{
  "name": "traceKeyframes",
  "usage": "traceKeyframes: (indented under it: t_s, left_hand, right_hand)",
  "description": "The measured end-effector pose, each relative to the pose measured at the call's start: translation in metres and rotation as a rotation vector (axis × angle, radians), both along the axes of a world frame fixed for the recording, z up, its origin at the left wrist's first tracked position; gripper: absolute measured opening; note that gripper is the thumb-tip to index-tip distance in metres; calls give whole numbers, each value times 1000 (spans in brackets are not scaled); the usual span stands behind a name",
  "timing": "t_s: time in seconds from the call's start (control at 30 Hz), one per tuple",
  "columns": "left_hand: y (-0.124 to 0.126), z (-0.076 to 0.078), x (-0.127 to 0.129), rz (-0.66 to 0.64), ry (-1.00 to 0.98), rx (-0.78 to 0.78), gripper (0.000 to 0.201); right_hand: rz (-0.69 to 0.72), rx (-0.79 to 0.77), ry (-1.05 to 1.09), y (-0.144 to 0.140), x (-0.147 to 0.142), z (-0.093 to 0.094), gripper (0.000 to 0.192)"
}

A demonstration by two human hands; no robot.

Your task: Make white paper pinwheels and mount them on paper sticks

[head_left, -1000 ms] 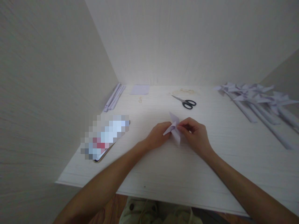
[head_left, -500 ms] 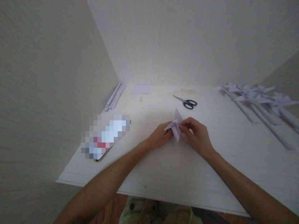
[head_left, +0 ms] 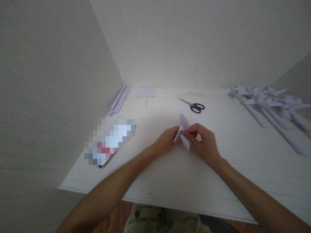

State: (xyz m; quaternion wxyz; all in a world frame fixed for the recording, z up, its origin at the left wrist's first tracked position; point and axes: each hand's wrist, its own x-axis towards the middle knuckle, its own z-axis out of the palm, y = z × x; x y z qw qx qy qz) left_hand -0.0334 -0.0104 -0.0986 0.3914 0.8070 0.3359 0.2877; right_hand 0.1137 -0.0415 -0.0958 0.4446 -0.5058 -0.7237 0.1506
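Note:
A folded white paper pinwheel [head_left: 184,122] is held above the table between my two hands, one blade pointing away from me and another toward me. My left hand [head_left: 167,141] grips it from the left, its fingertips partly behind the paper. From the right, my right hand [head_left: 204,140] pinches the paper near the pinwheel's centre with thumb and forefinger. Whether something small sits in that pinch is hidden. Beyond the hands lie scissors [head_left: 195,107] with black handles, their blades pointing to the far left.
Several finished-looking pinwheels on paper sticks [head_left: 264,97] lie at the right. Rolled paper sticks [head_left: 119,101] and a paper sheet [head_left: 146,92] are at the back left. A phone [head_left: 114,142] with a blurred screen lies at the left. Thin pale strands [head_left: 194,94] lie near the back wall.
The pinwheel has turned and tilted slightly between my hands, its near blade swinging to the right. My right hand's fingertips have moved a little left over its centre.

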Motion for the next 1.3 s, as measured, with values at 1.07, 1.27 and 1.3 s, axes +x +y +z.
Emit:
traceKeyframes:
  t_s: [1.07,1.27,1.3]
  left_hand:
    - [7,-2,-7,16,60,207,21]
    - [7,-3,-7,-10,1,183,20]
    - [7,-3,-6,-12,-10,181,19]
  right_hand:
    - [172,-47,169,7,8,-2,16]
    - [139,-53,169,4,-2,-3,24]
    - [140,-56,177,4,-2,-4,22]
